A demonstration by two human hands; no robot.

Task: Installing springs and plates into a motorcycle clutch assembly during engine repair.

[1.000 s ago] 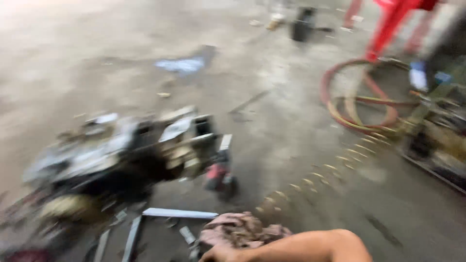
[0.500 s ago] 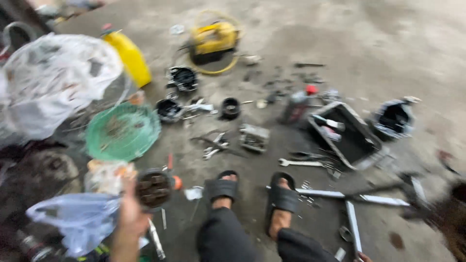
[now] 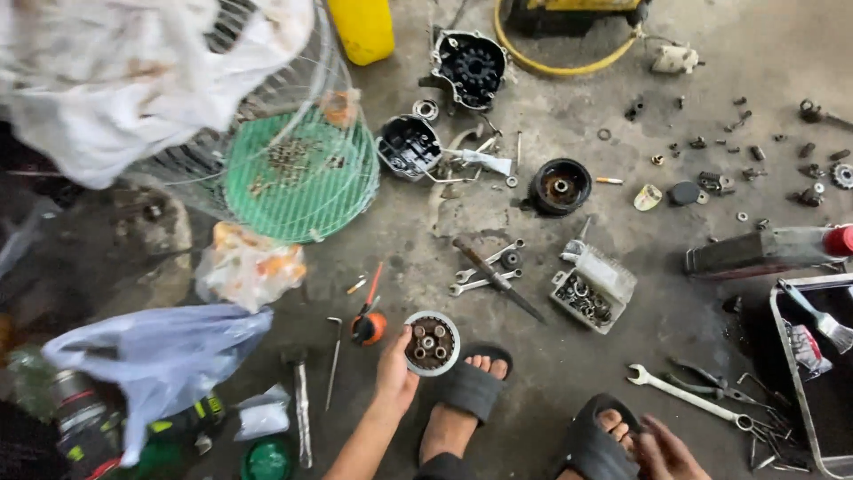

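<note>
The left hand (image 3: 394, 372) is clamped on the rim of a round grey metal clutch hub (image 3: 431, 342) at the concrete floor (image 3: 533, 373) by the sandalled feet, lifting calls for a firm grip, the right hand (image 3: 665, 449) loosely curled and empty near a yellow plastic jug (image 3: 362, 29) and crumpled bluish plastic bag (image 3: 160, 351).

Stained concrete floor (image 3: 569, 373) strewn with wrenches (image 3: 484, 271), bolts (image 3: 746, 133), engine covers (image 3: 469, 67).
</note>
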